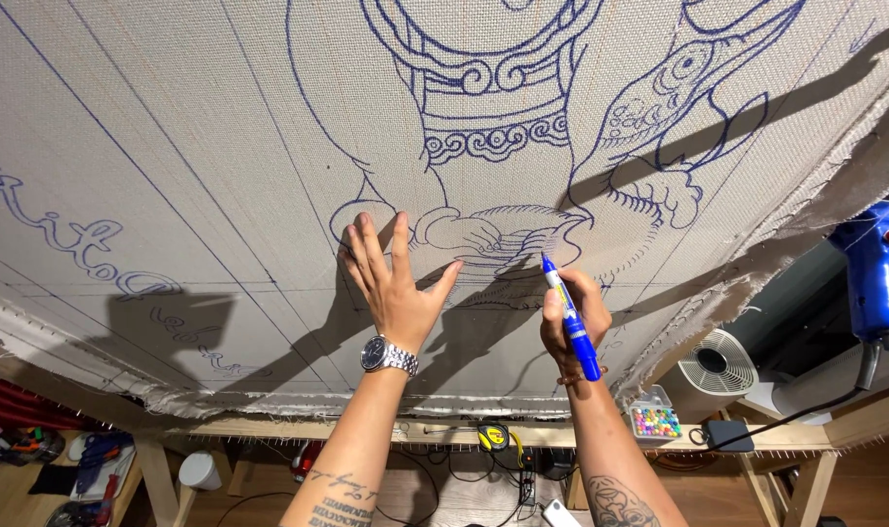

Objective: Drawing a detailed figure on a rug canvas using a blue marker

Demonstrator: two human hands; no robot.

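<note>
Woven cloth: beige canvas point(171, 146) is stretched on a wooden frame point(444, 429), so the surface stays taut under pressure; blue outline drawing point(493, 127) covers its centre and upper part.
Left hand: left hand point(393, 283) lies flat on the canvas, fingers spread toward 12 o'clock, grasping nothing; judged to steady the weave beside the working line. Wristwatch point(388, 355) sits on its wrist.
Right hand: right hand point(571, 317) is clenched around a blue marker point(569, 317), at 3 o'clock from the left hand.
Marker: tip points to 11 o'clock, touching or just off the drawn line; contact cannot be confirmed.
Bead box: small clear box of coloured beads point(654, 420) rests on the frame rail at 5 o'clock from the marker, within reach.
Blue tool: blue handheld tool point(879, 278) hangs at far right, cord trailing.
</note>
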